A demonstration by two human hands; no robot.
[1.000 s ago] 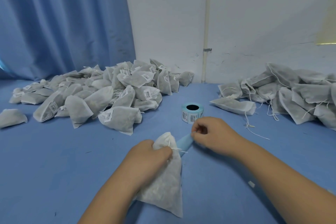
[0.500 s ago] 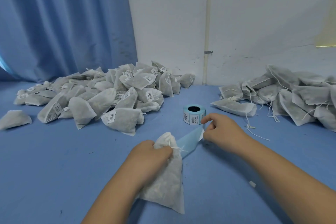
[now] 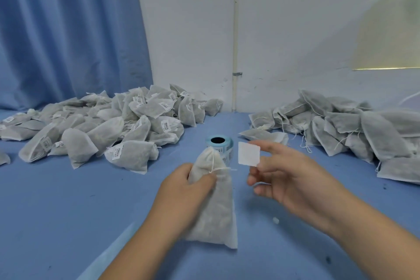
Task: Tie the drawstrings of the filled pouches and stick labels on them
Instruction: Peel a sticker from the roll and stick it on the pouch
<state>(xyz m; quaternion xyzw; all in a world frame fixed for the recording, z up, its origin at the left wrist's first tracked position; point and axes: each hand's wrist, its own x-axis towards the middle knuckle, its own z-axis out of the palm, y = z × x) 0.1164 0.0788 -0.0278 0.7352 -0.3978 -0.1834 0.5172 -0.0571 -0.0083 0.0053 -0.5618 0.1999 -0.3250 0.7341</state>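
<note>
The pouch (image 3: pixel 216 211) is gripped by the left hand (image 3: pixel 188 191); a peeled label (image 3: pixel 248 154) is pinched by the right hand's (image 3: pixel 295 179) fingers (image 3: pixel 275 148). It could be stuck creased on the soft fabric.

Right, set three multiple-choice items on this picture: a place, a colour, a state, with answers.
1. Where does the label roll stand? A. on a shelf B. on the table between the labelled heap and the unlabelled heap C. in a hand
2. The table is: A. blue B. green C. red
3. The left hand grips a pouch; the label at the right hand is: A. stuck on it B. on the roll C. held clear of it
B, it stands between both heaps; A, its cover is blue; C, the hand holds it beside the pouch.
</note>
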